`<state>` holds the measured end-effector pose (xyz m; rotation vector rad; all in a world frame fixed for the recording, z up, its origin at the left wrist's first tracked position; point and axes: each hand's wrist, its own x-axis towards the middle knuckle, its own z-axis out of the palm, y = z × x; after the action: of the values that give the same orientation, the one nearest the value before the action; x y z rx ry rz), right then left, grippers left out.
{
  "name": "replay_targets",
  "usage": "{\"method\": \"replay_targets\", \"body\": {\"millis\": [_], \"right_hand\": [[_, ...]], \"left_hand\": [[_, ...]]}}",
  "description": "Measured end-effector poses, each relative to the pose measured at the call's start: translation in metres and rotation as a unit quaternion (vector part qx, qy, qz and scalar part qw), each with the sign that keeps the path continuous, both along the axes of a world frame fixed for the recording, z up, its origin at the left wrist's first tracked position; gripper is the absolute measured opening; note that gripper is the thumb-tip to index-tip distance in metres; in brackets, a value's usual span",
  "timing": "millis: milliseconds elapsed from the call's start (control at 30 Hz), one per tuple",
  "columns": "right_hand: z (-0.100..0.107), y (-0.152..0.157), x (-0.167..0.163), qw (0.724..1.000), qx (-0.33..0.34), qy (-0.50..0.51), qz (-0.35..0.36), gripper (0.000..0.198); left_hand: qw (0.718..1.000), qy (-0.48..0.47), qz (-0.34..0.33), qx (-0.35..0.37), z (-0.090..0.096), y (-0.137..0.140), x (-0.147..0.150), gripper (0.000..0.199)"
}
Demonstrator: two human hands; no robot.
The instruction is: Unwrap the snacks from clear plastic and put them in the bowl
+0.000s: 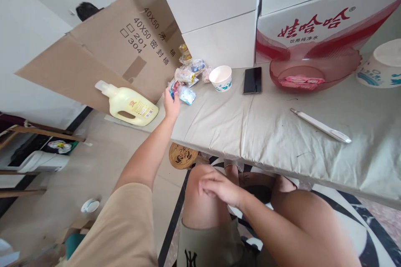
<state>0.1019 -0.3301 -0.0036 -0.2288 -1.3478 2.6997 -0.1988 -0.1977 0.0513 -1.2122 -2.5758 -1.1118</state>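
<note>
At the far left end of the covered table, my left hand [171,104] is closed around a small red and blue wrapped packet [174,88]. Its fingertips are partly hidden by the packet. Right beside it lie a light blue packet [187,95] and a heap of small clear-wrapped packets [186,75]. A white paper bowl with a blue-green pattern [221,79] stands to the right of the heap. My right hand [219,185] rests on my knee, holding nothing, its fingers loosely bent.
A pale yellow bottle [134,106] lies against a cardboard sheet [125,46] at the left. Farther right are a phone [252,80], a red plastic bowl [313,69] with a pink packet inside, a white box cutter [321,125] and another patterned paper tub [382,64].
</note>
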Motion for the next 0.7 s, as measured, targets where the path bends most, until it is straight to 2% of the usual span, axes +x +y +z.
{"method": "replay_targets", "body": {"millis": [67,167,233,333,433,567,633,700], "right_hand": [[-0.002,-0.001,0.014,0.999,0.024,-0.022,-0.035,0.044],[-0.002,0.001,0.04,0.996,0.044,-0.037,-0.062,0.047],[-0.001,0.003,0.055,0.995,0.045,-0.039,-0.083,0.047],[-0.003,0.005,0.07,0.989,0.058,-0.044,-0.132,0.047],[-0.003,0.005,0.072,0.985,0.062,-0.052,-0.151,0.046],[-0.002,0.005,0.066,0.983,0.059,-0.081,-0.157,0.044],[-0.001,0.007,0.066,0.978,0.048,-0.088,-0.18,0.043],[0.002,0.013,0.07,0.968,0.047,-0.091,-0.228,0.041]], "left_hand": [[0.989,-0.114,-0.05,0.084,0.008,-0.013,0.023,0.042],[0.941,-0.256,-0.13,0.181,0.009,-0.025,0.063,0.049],[0.907,-0.335,-0.151,0.205,0.002,-0.026,0.084,0.049],[0.861,-0.442,-0.157,0.199,-0.011,-0.02,0.1,0.033],[0.84,-0.485,-0.126,0.206,-0.016,-0.015,0.102,0.02],[0.826,-0.493,-0.087,0.259,0.0,-0.022,0.105,0.024],[0.8,-0.525,-0.101,0.274,0.011,-0.029,0.118,0.028],[0.76,-0.579,-0.138,0.26,0.017,-0.035,0.139,0.033]]}}
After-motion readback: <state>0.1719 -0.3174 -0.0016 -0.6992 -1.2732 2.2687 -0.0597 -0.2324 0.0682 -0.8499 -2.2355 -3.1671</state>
